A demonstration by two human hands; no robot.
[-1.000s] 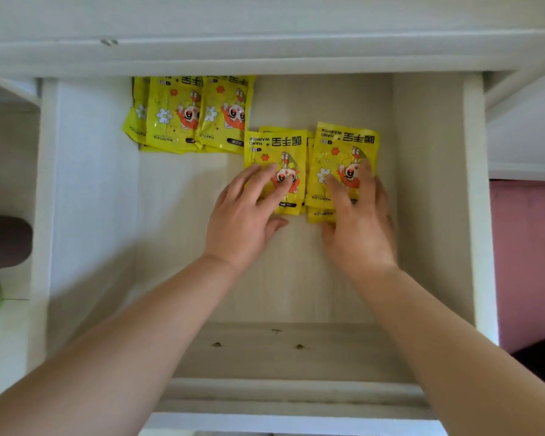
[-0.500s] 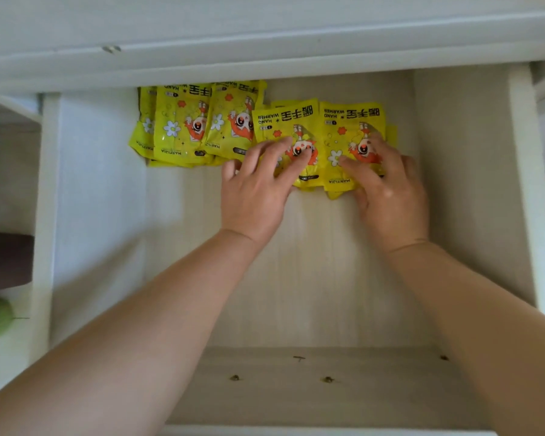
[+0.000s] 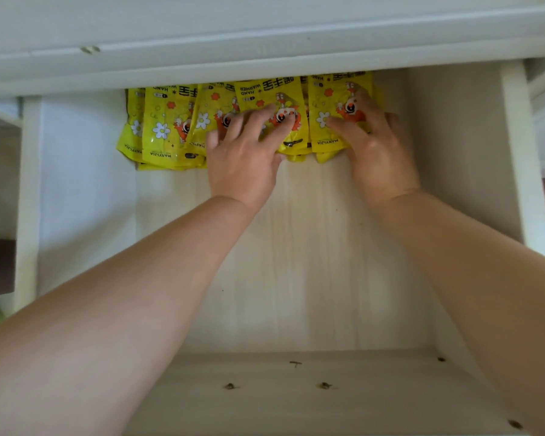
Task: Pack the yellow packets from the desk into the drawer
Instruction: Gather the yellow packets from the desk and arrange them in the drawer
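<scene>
Both hands, left [image 3: 243, 158] and right [image 3: 375, 149], press flat, fingers spread, on yellow packets [image 3: 167, 127] at the drawer [image 3: 296, 262] back.

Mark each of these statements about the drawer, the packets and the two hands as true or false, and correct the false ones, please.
1. The yellow packets lie in a row at the far end of the drawer. True.
2. The left hand lifts one packet into the air. False: it presses flat on packets that lie on the drawer floor.
3. The right hand rests on the rightmost packet. True.
4. The near half of the drawer is full of packets. False: only bare wood shows there.
5. The packets are blue. False: they are yellow, with orange figures and white flowers.
</scene>
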